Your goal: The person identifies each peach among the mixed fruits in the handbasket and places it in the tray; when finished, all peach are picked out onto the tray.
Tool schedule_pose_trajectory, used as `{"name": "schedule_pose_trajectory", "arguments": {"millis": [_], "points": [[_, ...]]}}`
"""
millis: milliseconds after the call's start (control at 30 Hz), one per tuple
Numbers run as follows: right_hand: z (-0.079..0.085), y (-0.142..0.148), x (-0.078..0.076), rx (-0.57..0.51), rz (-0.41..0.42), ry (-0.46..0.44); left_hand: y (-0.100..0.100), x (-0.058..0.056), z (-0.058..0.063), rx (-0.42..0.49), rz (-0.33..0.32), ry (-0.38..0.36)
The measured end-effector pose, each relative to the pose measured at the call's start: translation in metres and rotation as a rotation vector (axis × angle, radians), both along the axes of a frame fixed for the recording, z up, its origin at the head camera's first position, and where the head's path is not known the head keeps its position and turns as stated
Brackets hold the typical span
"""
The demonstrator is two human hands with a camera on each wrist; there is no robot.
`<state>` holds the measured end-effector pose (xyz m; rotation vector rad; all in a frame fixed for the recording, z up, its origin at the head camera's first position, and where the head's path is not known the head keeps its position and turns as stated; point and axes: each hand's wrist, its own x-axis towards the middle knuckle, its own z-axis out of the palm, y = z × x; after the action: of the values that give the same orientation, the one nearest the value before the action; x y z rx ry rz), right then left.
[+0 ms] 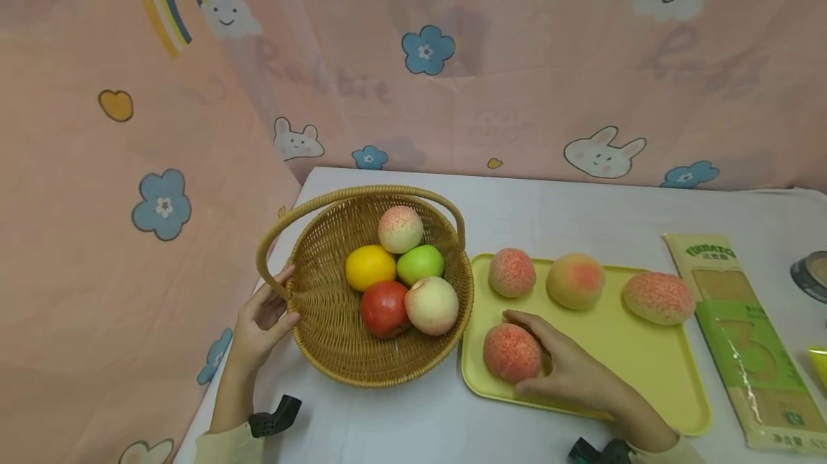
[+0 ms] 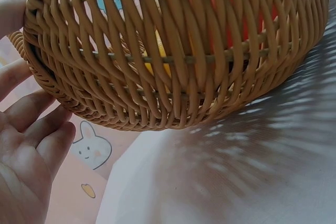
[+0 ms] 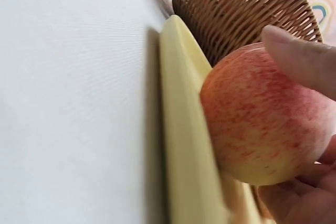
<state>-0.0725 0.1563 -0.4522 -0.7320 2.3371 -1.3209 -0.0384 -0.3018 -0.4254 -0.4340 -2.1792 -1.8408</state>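
A wicker basket [image 1: 381, 378] with an arched handle stands on the white cloth. In it lie a yellow lemon-like fruit [image 1: 370, 268], a green fruit [image 1: 421, 265], a red fruit [image 1: 384, 309] and two pale peaches, one at the back [image 1: 400, 229] and one in front [image 1: 431, 306]. My left hand [image 1: 258, 324] grips the basket's left rim near the handle's base; the left wrist view shows its fingers against the weave. Thumb and fingers of my right hand [image 1: 571, 367] hold a reddish peach [image 1: 512, 353] at the yellow tray's [image 1: 639, 378] front left corner.
Toward the tray's back lie a small red peach [image 1: 512, 272], a yellow-red peach [image 1: 576, 281] and a longer reddish fruit [image 1: 659, 297]. Right of the tray is a green-labelled noodle packet [image 1: 743, 335]. A dark round container [image 1: 813, 276] sits at the far right. A printed pink curtain [image 1: 504, 90] hangs behind.
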Motion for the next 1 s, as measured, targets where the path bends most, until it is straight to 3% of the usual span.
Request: {"name": "schedule_pose_trajectory", "arguments": {"millis": [300, 533, 700, 1000], "points": [[0.032, -0.005, -0.014, -0.181, 0.023, 0.198, 0.0, 0.0, 0.001, 0.0, 0.007, 0.007], [0.055, -0.018, -0.024, -0.17, 0.066, 0.267, 0.0, 0.0, 0.001, -0.007, -0.003, 0.013], [0.068, -0.035, -0.032, -0.102, 0.087, 0.262, 0.0, -0.001, 0.001, -0.011, -0.008, 0.021], [0.103, -0.082, -0.048, -0.12, 0.186, 0.156, 0.0, 0.0, 0.0, -0.027, 0.003, 0.011]]}}
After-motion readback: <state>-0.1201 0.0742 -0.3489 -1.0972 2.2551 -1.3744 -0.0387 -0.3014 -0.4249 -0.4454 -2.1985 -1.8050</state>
